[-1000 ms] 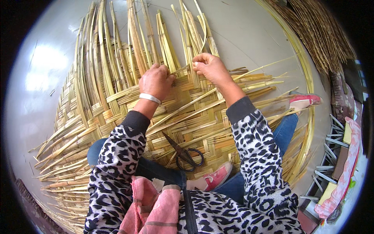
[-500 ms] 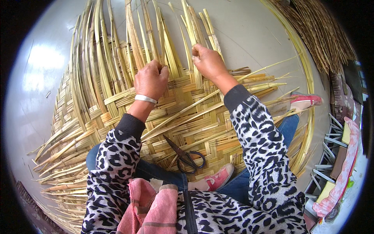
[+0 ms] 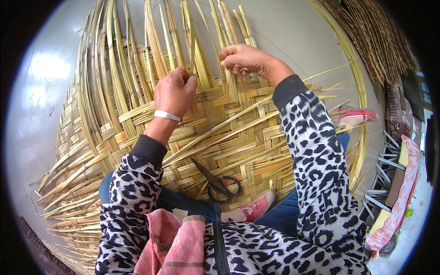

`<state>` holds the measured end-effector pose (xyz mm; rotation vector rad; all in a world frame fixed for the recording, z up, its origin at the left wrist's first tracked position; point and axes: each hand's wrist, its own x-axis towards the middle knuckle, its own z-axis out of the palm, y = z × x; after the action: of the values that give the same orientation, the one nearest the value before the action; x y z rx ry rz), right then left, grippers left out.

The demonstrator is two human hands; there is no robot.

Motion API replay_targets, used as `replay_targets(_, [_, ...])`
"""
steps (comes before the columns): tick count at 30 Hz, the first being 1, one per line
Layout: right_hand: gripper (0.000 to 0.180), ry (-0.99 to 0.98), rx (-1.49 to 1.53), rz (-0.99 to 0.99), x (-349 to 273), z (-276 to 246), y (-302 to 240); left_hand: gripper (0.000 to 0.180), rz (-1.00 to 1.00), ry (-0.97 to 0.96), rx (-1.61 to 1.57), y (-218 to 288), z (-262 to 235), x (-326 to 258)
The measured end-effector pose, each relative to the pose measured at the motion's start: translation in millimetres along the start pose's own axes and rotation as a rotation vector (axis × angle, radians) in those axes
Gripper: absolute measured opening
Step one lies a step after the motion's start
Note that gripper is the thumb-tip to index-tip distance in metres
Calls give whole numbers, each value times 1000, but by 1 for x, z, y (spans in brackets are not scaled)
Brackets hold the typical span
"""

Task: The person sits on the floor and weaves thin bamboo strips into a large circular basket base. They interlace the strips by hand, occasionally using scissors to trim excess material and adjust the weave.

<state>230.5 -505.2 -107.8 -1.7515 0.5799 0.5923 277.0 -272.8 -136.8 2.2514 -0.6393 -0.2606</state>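
Bristling with loose strips (image 3: 156,41), straw-yellow woven mat (image 3: 250,172); left grip (image 3: 175,91), right grip (image 3: 247,60) curled, hold unclear

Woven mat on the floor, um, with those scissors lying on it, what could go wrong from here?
The scissors lie on the woven mat near a pink shoe, so a shifting foot might knock them. The left hand and right hand are bare, close to long strips whose edges could scratch them.
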Motion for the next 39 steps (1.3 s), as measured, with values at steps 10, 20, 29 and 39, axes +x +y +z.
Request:
replay_targets(10, [26,-143,-86,-80,-7,9,19,25,-1,-36,-21,-1,0,1])
replay_targets(20, [18,-28,-77,-128,-13,23,20,26,-6,-50,-7,1,-3,0])
replay_targets(29, [25,268,-304,-319,2,41,25,27,-10,-53,-30,2,-6,0])
replay_targets(39, [37,271,-154,-37,47,41,-4,25,-14,-40,-145,1,-8,1])
